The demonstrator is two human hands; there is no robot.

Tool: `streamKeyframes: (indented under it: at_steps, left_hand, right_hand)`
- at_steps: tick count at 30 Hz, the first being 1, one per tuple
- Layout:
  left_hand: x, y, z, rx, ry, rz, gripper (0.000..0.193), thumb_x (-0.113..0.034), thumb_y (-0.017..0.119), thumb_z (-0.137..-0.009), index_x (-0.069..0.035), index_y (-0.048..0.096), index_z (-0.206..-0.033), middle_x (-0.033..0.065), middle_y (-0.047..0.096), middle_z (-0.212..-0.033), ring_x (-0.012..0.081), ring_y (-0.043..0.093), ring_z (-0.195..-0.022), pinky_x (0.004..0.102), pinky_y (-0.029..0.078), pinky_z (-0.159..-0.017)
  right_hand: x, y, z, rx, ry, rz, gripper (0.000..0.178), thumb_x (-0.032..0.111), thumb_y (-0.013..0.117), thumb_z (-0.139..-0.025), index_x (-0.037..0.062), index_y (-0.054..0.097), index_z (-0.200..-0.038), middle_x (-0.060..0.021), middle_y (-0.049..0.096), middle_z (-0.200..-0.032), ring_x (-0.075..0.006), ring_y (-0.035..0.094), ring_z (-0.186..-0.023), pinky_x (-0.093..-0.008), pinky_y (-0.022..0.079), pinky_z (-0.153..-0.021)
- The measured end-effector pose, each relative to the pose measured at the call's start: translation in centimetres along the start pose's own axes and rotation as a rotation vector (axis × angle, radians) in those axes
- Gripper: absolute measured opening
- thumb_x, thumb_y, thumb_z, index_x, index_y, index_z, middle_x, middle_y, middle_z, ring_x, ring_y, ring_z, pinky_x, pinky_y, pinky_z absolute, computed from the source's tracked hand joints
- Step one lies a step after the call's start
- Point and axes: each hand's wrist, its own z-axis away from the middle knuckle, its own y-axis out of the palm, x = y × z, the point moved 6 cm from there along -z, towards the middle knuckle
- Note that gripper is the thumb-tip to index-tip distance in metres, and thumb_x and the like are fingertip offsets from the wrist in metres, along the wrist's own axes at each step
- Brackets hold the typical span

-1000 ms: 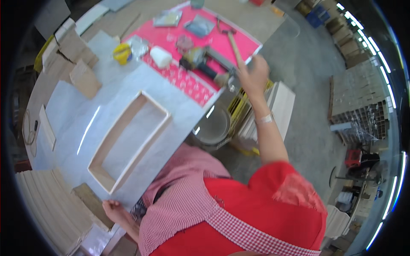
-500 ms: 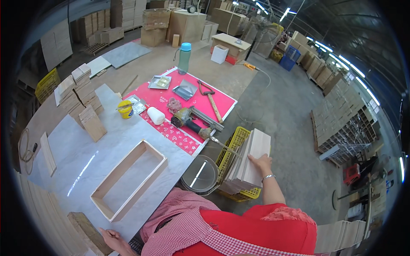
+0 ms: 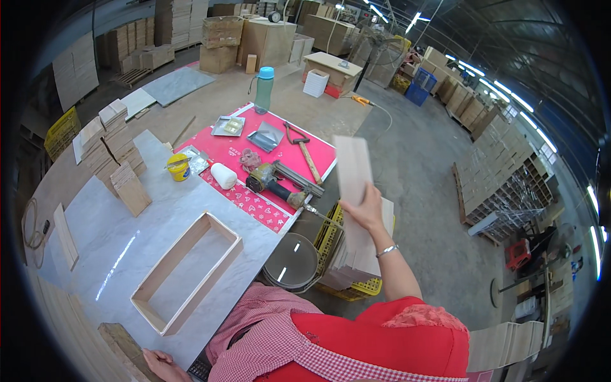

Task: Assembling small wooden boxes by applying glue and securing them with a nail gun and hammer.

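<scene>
Along the left edge of the grey worktop (image 3: pixel 95 235), one thin wooden strip (image 3: pixel 65 234) is laid, and one stack of small wooden boards (image 3: pixel 130 188) is stood farther in. At the near edge, the left hand (image 3: pixel 162 364) is rested beside a wooden block (image 3: pixel 124 347); its grip cannot be told. One open rectangular wooden frame (image 3: pixel 186 270) is laid flat in the middle. On the pink mat (image 3: pixel 248 197) at the far right corner, one yellow tub (image 3: pixel 180 167), one white roll (image 3: pixel 223 176), one nail gun (image 3: pixel 277 181) and one hammer (image 3: pixel 304 153) are seen. Off the right edge, one yellow crate (image 3: pixel 331 232) of stacked boards is placed. Above it, one pale wooden board (image 3: pixel 354 169) is held upright in the closed right hand (image 3: pixel 364 213).
</scene>
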Motion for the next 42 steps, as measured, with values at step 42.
streamKeyframes:
  at_steps: [42]
  left_hand:
    - [-3.6, 0.9, 3.7, 0.174, 0.563, -0.922, 0.031, -0.016, 0.074, -0.081, 0.000, 0.068, -0.107, 0.0160, 0.065, -0.118, 0.0271, 0.063, -0.097, 0.0359, 0.048, -0.091]
  right_hand:
    - [39.7, 8.7, 12.8, 0.916, -1.680, -0.369, 0.107, 0.032, 0.080, -0.060, 0.0038, 0.031, -0.151, -0.0213, 0.036, -0.151, -0.0394, 0.033, -0.141, -0.0462, 0.026, -0.117]
